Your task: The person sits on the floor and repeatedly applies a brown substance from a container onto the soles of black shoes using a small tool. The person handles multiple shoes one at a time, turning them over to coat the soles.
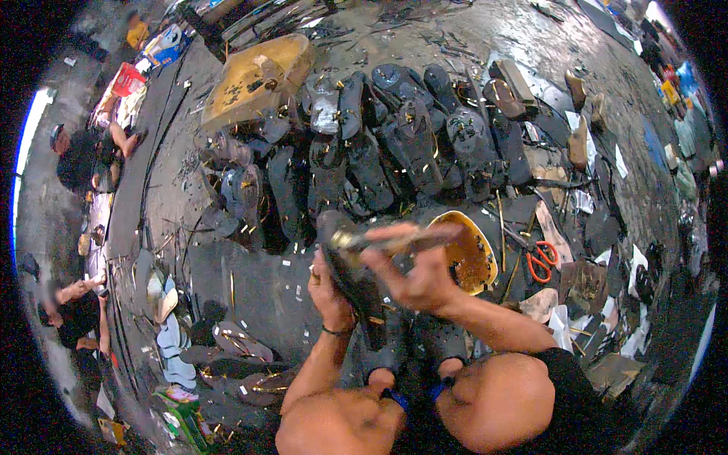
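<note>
Dark sandals [413, 144], scissors [528, 246] and scraps [560, 326] litter the floor [178, 114].

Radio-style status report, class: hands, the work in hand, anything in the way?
Left hand holding dark footwear piece. Right hand on motion-blurred tool, contact with piece unclear. Yellow-rimmed bowl close by, right side.

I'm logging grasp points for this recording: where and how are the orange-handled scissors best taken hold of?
Probably by the orange loops of the scissors, coming from the lower right. The dark blades point up-left, away from that side, and the loops look uncovered. The right hand is nearer but occupied.
</note>
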The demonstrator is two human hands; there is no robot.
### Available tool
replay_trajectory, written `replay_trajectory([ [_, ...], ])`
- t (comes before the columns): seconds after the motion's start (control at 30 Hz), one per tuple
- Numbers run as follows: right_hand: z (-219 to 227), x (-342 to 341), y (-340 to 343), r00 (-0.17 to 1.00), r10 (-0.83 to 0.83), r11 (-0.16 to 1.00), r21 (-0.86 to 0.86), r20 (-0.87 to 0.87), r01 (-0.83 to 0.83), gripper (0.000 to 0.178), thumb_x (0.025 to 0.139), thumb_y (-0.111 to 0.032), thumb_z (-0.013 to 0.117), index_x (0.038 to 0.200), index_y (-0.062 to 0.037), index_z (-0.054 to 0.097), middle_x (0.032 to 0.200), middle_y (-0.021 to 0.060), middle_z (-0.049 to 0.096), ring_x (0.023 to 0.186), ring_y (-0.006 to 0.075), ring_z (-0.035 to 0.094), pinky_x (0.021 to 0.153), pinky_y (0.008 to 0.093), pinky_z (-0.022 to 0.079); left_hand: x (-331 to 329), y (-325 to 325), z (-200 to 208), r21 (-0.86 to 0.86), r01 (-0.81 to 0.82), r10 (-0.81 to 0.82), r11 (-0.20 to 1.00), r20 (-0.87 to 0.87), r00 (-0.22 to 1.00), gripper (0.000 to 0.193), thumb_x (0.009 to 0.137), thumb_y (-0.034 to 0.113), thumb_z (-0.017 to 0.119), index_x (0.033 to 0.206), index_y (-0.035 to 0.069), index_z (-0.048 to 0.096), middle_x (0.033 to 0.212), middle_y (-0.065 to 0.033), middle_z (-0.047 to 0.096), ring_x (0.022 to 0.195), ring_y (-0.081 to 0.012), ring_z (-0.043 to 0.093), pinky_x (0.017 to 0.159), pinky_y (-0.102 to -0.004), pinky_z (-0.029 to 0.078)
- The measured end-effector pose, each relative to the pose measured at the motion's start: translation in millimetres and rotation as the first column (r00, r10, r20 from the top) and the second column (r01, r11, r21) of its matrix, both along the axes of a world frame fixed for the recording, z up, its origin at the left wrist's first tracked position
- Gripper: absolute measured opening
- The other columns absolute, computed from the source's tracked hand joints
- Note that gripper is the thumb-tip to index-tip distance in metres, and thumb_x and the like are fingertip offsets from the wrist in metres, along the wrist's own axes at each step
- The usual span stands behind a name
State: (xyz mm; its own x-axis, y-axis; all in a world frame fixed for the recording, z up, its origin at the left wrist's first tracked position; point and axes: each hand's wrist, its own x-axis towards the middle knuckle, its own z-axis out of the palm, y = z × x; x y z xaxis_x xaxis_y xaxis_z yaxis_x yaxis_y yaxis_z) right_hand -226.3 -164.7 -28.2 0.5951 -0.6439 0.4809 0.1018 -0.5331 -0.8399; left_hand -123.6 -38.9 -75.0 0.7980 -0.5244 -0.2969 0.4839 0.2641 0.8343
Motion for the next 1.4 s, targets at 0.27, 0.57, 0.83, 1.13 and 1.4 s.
replay_trajectory([
  [0.27,-5,-4,26,0.869,0.493,0.553,0.76,0.033,-0.342,0.023,0.093,-0.019,0.068,0.107,-0.0014,0.065,0.101,0.0047,0.068,0.096,0.0155,0.062,0.086,0.0326,0.05,5,37,-36,0.15,0.181,-0.125,0.972,-0.322,0.939,0.059,0.105,0.05,0.035,0.121,-0.001,0.06,0.113,-0.0124,0.067,0.098,-0.0217,0.066,0.083,-0.0389,0.056],
  [0.57,-15,-14,-30,0.983,0.011,0.045,0.982,0.183,-0.183,0.019,0.096,-0.025,0.065,0.101,-0.0078,0.067,0.087,-0.0015,0.067,0.067,0.0053,0.053,0.058,0.0237,0.039,-37,85,20,-0.288,0.305,-0.407,0.908,-0.781,0.474,0.078,0.097,0.069,0.031,0.131,0.004,0.054,0.112,-0.0095,0.066,0.096,-0.0227,0.065,0.083,-0.0388,0.055],
  [0.83,-30,6,5,0.962,0.027,0.999,0.051,-0.272,-0.014,0.028,0.086,-0.029,0.073,0.101,-0.0048,0.07,0.099,0.0133,0.072,0.093,0.0257,0.069,0.084,0.0371,0.052,37,-24,21,-0.157,0.033,-0.074,0.987,-0.262,0.962,0.07,0.091,0.07,0.047,0.115,0.006,0.059,0.098,-0.0037,0.066,0.083,-0.017,0.065,0.072,-0.0321,0.056],
  [1.13,10,18,-1,0.983,0.173,0.862,0.492,-0.065,-0.119,0.026,0.085,-0.022,0.073,0.103,-0.0032,0.068,0.097,0.0135,0.072,0.095,0.0238,0.068,0.09,0.0401,0.05,21,-27,-2,-0.243,0.119,-0.211,0.963,-0.403,0.89,0.078,0.092,0.072,0.04,0.126,0.004,0.057,0.113,-0.0094,0.068,0.096,-0.0236,0.066,0.086,-0.0352,0.054],
  [1.4,-48,-2,-31,0.924,0.038,0.966,0.251,-0.381,0.064,0.027,0.089,-0.028,0.07,0.098,-0.0024,0.071,0.091,0.0151,0.073,0.088,0.0292,0.071,0.08,0.0382,0.054,32,-29,8,-0.287,0.028,-0.138,0.958,-0.368,0.92,0.066,0.09,0.069,0.051,0.114,0.008,0.062,0.1,-0.0041,0.068,0.082,-0.0208,0.066,0.073,-0.0358,0.057],
])
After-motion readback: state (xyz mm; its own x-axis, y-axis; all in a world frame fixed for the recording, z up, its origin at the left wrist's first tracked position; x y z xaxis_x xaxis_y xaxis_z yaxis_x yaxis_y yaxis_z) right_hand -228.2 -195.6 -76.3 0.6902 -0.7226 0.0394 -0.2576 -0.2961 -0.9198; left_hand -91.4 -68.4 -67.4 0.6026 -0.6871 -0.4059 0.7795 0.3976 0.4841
